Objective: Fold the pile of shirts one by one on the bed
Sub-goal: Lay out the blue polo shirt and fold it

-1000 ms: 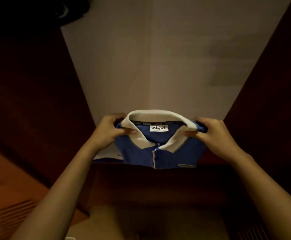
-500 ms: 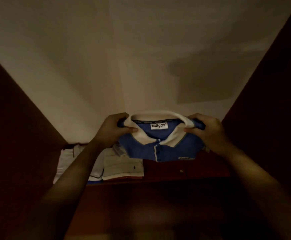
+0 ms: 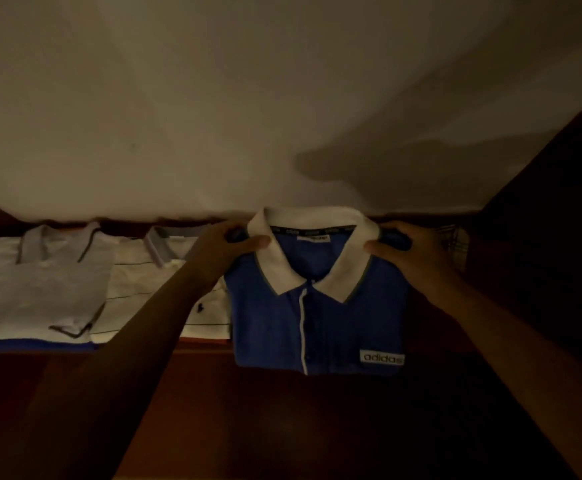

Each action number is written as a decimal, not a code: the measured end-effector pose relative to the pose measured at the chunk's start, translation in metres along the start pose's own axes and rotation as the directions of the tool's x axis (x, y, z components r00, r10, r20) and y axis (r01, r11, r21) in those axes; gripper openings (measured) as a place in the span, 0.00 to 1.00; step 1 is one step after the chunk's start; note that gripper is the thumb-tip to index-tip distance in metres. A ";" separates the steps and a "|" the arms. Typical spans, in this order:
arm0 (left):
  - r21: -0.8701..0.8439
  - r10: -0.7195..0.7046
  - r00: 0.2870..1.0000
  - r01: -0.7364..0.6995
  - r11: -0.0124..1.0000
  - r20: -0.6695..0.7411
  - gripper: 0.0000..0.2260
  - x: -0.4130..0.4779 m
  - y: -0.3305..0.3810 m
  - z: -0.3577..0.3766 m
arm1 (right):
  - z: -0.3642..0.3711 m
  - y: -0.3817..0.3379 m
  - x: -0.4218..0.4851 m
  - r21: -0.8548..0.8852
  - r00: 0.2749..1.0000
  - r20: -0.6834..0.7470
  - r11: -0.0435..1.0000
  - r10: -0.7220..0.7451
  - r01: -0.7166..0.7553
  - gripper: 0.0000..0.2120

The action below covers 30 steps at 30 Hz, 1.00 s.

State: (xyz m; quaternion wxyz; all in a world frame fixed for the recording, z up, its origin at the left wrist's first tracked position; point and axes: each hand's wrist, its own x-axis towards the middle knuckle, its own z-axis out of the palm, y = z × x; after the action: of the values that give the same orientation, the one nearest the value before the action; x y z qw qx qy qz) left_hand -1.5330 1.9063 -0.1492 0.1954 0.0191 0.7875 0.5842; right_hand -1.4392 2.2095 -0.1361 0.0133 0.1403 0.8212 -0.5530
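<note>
A shadow [image 3: 369,164] falls across the pale wall [image 3: 178,98].

hands [image 3: 320,258] gripping blue polo shirt [image 3: 317,327] — 2 folded shirts [image 3: 75,289] beside

Logo shirt [image 3: 317,323] was rightmost in a row before the wall [image 3: 282,98], middle shirt [image 3: 137,282] sat just left of it, leftmost shirt [image 3: 36,289] touched the middle shirt's left edge

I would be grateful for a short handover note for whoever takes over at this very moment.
The left hand and the right hand each grip a shoulder of the folded blue polo, beside its collar.
It is at the right end of a row with a striped white polo and a pale grey polo, both folded.
Left to do: let go and fetch the next shirt; the unfolded pile is out of view.
</note>
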 end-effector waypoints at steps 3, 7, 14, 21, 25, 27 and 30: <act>-0.059 -0.100 0.990 0.095 0.994 -0.098 0.29 0.049 -0.069 0.024 | 0.034 0.063 0.046 0.065 0.988 -0.015 0.986 0.157 -0.155 0.24; 0.152 -0.056 0.990 0.075 0.986 -0.126 0.32 0.075 -0.122 0.038 | 0.066 0.119 0.069 0.035 0.982 -0.055 0.984 0.179 -0.177 0.31; 0.093 0.067 0.997 -0.062 0.994 -0.049 0.26 0.081 -0.115 0.026 | 0.063 0.115 0.075 -0.008 0.995 -0.097 1.000 0.028 -0.029 0.27; 0.082 0.013 1.000 -0.014 0.997 0.007 0.37 0.069 -0.125 0.031 | 0.071 0.109 0.055 -0.022 0.995 -0.027 0.995 0.094 -0.094 0.35; 0.256 0.008 0.986 -0.051 0.965 0.167 0.46 0.065 -0.115 0.025 | 0.065 0.099 0.051 -0.102 0.996 0.014 0.991 0.091 -0.089 0.37; 0.226 0.009 0.993 -0.037 0.973 0.121 0.43 0.065 -0.110 0.018 | 0.065 0.099 0.050 -0.106 0.998 -0.005 0.992 0.067 -0.067 0.37; 0.349 0.000 0.995 -0.035 0.937 0.098 0.39 0.064 -0.115 0.013 | 0.075 0.111 0.045 -0.083 0.998 0.036 0.995 0.050 -0.047 0.38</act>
State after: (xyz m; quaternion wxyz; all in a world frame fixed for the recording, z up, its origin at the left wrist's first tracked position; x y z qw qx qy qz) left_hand -1.5654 1.8983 -0.2768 0.2215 0.0887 0.8683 0.4349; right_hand -1.4653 2.1898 -0.2740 0.0481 0.1492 0.8392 -0.5207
